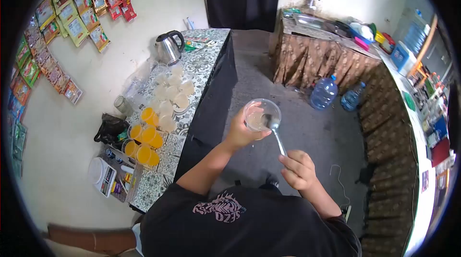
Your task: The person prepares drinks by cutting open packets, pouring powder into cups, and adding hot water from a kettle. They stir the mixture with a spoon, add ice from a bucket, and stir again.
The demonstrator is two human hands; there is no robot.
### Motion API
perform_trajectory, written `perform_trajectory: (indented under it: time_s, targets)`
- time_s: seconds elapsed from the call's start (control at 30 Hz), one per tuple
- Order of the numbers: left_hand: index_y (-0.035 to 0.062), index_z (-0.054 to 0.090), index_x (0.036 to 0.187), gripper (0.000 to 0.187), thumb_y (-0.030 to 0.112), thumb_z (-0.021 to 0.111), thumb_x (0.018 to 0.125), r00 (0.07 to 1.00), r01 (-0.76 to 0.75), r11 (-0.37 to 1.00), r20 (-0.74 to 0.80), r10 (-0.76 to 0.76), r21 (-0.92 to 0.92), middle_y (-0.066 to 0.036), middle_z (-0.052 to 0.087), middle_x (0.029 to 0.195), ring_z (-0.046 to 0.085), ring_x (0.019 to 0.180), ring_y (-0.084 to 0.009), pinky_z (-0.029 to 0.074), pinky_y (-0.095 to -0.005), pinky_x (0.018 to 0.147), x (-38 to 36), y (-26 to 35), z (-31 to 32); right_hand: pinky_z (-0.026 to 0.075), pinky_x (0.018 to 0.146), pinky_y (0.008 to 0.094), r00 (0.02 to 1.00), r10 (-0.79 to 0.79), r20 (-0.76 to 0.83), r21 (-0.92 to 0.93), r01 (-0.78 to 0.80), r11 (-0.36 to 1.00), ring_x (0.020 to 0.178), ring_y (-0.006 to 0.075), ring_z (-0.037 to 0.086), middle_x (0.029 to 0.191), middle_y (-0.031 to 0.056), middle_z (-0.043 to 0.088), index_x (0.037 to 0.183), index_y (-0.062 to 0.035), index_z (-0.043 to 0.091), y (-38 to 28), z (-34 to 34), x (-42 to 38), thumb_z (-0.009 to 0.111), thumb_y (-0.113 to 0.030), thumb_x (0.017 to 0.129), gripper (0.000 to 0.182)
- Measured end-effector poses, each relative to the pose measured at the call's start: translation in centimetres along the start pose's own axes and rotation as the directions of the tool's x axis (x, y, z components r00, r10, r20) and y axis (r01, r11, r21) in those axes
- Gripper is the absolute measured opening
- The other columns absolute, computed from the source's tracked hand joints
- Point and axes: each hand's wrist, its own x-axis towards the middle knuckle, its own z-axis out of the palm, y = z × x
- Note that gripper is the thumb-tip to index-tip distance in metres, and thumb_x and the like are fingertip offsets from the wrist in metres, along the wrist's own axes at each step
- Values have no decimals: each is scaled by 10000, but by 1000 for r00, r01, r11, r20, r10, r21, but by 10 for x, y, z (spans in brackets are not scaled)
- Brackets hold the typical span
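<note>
My left hand (244, 130) is wrapped round a clear plastic cup (254, 117), held up over the floor in front of my chest. A little pale, cloudy content shows in the cup. My right hand (297, 169) grips the handle of a metal spoon (279, 143). The spoon's bowl is at the cup's right side; whether it touches the contents cannot be made out. On the patterned counter (198, 67) to the left stand several cups of orange liquid (144, 154) and, behind them, several cups with pale contents (173, 91).
A kettle (169, 48) stands at the counter's back, and a white scale (102, 176) near its front left. Sachets (77, 29) hang on the left wall. Water bottles (324, 94) stand on the floor by the curtained sink unit (309, 58). A long counter (415, 161) runs along the right.
</note>
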Motion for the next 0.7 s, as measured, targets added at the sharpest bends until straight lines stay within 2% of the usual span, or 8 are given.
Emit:
perform_trajectory:
  time_s: [0.07,0.17,0.3,0.4,0.5,0.57,0.63,0.7]
  targets:
    - [-15,423,1237,854,227,852,540,997,-6,999,-70,9,45,-121,556,1112,525,1061,-189,417,-320,914,26,-23,10,520,601,332,1000,-4,-2,22,4,1000,740,264,581,934,166,609,797,-39,506,37,2,-11,606,-12,712,134]
    - [-14,416,1245,869,246,854,541,973,-168,942,-106,206,292,-130,553,1128,524,1067,-194,417,-319,915,67,-64,21,524,616,331,998,-4,67,135,-5,991,760,264,583,958,169,604,807,-43,524,98,-1,-29,579,-17,741,89]
    - [10,422,1247,863,251,856,541,963,5,987,-266,39,161,-126,560,1116,524,1065,-192,416,-322,911,120,-87,45,517,617,315,995,-90,31,223,80,971,769,273,590,972,168,603,802,-51,536,182,-8,-47,591,-26,717,105]
    - [25,444,1220,799,130,842,534,932,108,972,-360,-26,208,-81,553,1119,503,1084,-174,390,-311,945,155,-99,56,519,634,320,995,-94,-15,320,94,943,791,273,600,981,159,605,781,-51,534,243,-3,-62,617,-29,671,139]
    - [37,433,1227,785,57,821,544,895,130,967,-445,-19,221,-66,536,1143,493,1086,-163,386,-304,952,181,-123,54,521,639,330,998,-28,52,351,8,936,793,275,606,986,155,605,786,-48,535,289,15,-67,631,-24,636,179]
    - [43,415,1245,806,38,815,546,862,154,959,-507,-13,239,-72,528,1151,491,1085,-162,387,-300,947,193,-138,47,524,640,343,1000,2,22,426,-12,905,786,291,611,984,162,604,782,-36,534,315,36,-72,627,-37,661,152]
    - [36,426,1241,807,114,836,551,826,202,952,-562,-39,231,-97,540,1138,508,1076,-182,402,-311,923,203,-150,34,529,642,350,997,43,60,431,-65,900,791,296,619,985,174,605,770,-30,538,338,55,-70,612,-47,714,94]
    - [25,425,1243,814,149,844,557,781,208,959,-622,-46,190,-111,546,1131,517,1068,-188,410,-313,906,215,-165,14,531,674,357,959,282,11,593,-233,771,812,301,624,982,188,611,811,-13,527,365,83,-78,562,-63,808,60]
